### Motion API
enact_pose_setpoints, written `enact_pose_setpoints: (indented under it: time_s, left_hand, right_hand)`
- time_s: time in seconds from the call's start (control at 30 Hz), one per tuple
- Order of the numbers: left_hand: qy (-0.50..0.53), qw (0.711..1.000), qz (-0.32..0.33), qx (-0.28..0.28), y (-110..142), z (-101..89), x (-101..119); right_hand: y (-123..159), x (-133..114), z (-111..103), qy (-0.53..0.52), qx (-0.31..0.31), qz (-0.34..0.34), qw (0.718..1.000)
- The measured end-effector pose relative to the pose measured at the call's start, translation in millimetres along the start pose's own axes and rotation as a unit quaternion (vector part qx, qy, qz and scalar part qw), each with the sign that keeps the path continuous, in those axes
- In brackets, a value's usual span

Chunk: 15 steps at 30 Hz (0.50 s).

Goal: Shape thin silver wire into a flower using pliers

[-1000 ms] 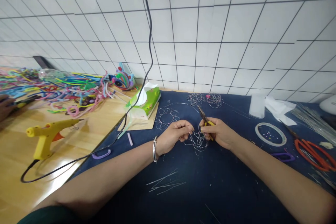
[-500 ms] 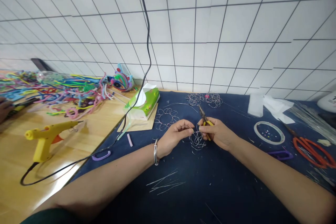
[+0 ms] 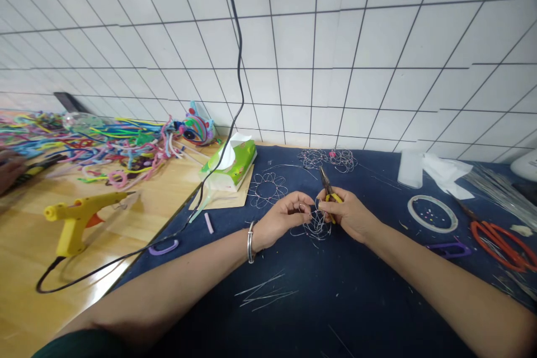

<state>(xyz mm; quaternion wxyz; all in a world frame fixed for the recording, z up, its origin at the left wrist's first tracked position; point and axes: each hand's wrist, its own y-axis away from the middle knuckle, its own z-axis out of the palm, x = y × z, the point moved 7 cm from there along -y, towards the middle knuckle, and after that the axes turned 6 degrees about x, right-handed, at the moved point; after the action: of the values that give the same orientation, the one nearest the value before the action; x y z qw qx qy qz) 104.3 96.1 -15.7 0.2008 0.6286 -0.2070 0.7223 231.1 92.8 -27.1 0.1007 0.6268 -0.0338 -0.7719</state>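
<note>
Over the dark blue cloth, my left hand is closed, thumb and fingertips pinching the edge of a looped silver wire piece. My right hand grips yellow-handled long-nose pliers, jaws pointing up and away. Its thumb and finger also touch the same wire piece from the right. The loops hang below both sets of fingertips, and where the wire is pinched is partly hidden. A flat flower-shaped wire ring lies just beyond my left hand.
Two beaded wire pieces lie at the back. Cut wires are in front. A bead-filled ring dish and orange scissors lie right. A tissue pack, glue gun, black cable and another person's hand are left.
My left fingers shift slightly along the wire piece, with the thumb lower than before. The loops have turned a little between the hands. The pliers stay in my right hand.
</note>
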Motion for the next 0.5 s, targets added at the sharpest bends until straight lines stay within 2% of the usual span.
enact_pose_setpoints:
  time_s: [0.2,0.5]
  left_hand:
    - [-0.003,1.0,-0.007,-0.016,-0.4,1.1,-1.5]
    - [-0.014,1.0,-0.004,-0.01,-1.0,-0.9,-2.5]
  right_hand:
    - [1.6,-4.6,0.7,0.033,0.0,-0.04,0.999]
    - [1.1,-5.2,-1.6,0.055,0.015,-0.046,0.997]
